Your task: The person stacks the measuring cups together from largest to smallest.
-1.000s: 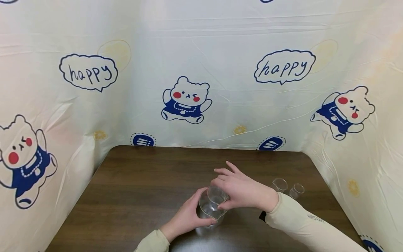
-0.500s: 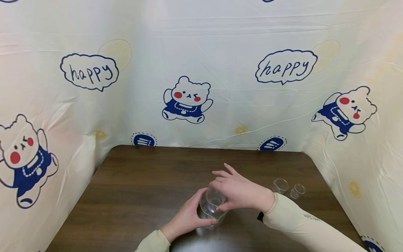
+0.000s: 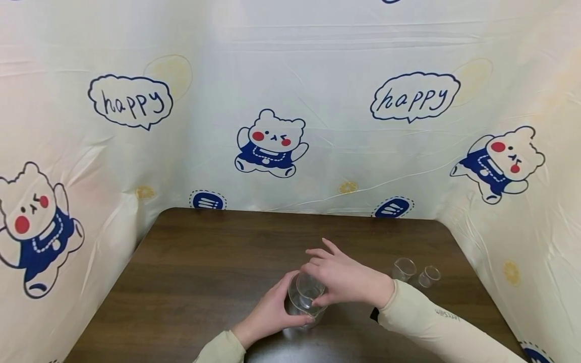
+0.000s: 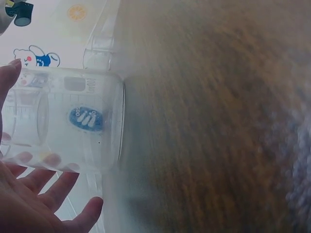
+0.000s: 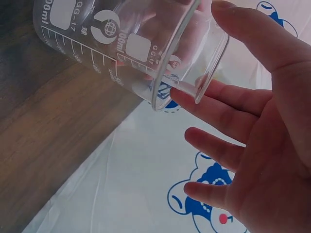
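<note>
A large clear glass beaker [image 3: 297,311] with white markings stands upright on the brown table. My left hand [image 3: 274,308] grips its side, thumb at the near rim and fingers round the far side. Partly inside it is a smaller glass beaker [image 5: 206,73], its rim above the large one's rim in the right wrist view. My right hand [image 3: 341,278] pinches that rim between thumb and forefinger, the other fingers spread away from the glass. In the left wrist view, the smaller beaker's base [image 4: 43,116] hangs above the large beaker's floor [image 4: 120,126].
Two more small glass beakers stand at the right of the table [image 3: 204,262]: a wider one [image 3: 404,269] and, beside it, a smaller one [image 3: 429,276]. A pale printed curtain [image 3: 336,161] encloses the table's back and sides.
My right hand has shifted slightly left and down, carrying the smaller beaker a little deeper into the large one. My left hand keeps its grip in nearly the same place.
</note>
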### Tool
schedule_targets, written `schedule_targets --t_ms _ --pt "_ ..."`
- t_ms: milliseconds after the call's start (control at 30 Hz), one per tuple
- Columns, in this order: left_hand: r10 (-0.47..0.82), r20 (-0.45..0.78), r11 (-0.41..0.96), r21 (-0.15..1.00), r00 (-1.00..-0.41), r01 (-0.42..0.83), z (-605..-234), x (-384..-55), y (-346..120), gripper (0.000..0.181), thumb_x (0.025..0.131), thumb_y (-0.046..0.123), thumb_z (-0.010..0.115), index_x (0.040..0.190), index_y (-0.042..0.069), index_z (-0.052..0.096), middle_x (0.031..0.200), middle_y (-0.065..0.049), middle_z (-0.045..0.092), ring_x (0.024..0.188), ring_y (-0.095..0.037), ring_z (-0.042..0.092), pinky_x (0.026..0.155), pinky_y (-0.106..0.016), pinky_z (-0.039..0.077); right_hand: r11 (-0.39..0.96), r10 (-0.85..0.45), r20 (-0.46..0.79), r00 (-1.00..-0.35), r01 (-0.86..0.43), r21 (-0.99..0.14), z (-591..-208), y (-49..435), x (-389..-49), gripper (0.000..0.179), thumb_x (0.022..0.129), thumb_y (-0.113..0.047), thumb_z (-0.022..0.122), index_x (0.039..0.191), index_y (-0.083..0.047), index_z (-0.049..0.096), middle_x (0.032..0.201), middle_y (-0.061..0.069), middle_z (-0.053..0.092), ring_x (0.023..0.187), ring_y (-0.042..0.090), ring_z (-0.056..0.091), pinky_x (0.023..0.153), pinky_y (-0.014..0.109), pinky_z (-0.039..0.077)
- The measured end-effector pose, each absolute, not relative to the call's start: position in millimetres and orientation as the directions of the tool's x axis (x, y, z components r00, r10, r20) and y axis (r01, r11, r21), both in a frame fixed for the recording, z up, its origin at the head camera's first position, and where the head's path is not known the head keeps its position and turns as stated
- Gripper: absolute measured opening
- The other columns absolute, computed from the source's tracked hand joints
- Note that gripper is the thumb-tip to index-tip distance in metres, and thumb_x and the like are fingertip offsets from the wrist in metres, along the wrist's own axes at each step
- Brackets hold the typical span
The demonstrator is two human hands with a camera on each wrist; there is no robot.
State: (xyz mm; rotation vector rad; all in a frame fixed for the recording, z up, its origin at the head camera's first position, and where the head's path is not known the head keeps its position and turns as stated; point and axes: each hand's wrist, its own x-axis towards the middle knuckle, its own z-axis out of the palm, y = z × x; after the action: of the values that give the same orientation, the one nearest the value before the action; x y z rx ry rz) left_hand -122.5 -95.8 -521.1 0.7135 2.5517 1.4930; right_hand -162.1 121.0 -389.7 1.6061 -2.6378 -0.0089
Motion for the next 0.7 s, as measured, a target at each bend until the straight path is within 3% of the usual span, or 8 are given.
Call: schedule_targets --t_ms 700 --pt "0.438 0.164 0.412 0.838 -0.884 0.359 -521 -121 -97 0.093 0.08 0.058 0.085 0.155 0.033 0.037 0.144 0.007 0.054 0.121 -0.014 0.059 0.098 -0.04 0.052 0.453 -0.891 0.009 -0.454 -0.888 0.079 -401 115 -162 0.064 0.076 -0.05 0.091 0.124 -0.014 0.068 0.117 -0.001 0.073 0.136 0.028 0.054 0.113 0.065 0.035"
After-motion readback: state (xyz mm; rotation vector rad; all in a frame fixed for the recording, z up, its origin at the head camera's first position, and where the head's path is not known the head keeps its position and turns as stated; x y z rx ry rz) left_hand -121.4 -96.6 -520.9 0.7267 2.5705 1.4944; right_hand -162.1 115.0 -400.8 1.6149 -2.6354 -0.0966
